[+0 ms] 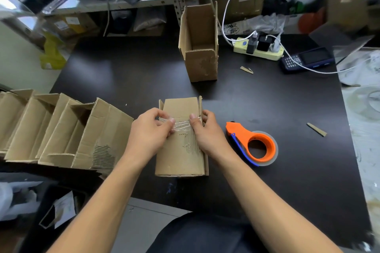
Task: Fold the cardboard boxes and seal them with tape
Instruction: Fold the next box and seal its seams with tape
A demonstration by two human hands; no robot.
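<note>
Hands on small cardboard box (181,150) at desk (123,80) front: L hand (149,129) pinching clear tape strip (182,125), R hand (207,129) thumb pressing strip's other end, fingers curled round box edge. Tape dispenser (254,144) just right of box.

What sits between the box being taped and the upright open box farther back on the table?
Nothing: in the head view only bare dark table separates the box being taped from the upright open box.

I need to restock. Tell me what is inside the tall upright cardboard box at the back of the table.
The tall upright cardboard box stands open at the top; only bare brown inner walls show. Its raised front flap hides the bottom, so contents cannot be confirmed.
</note>
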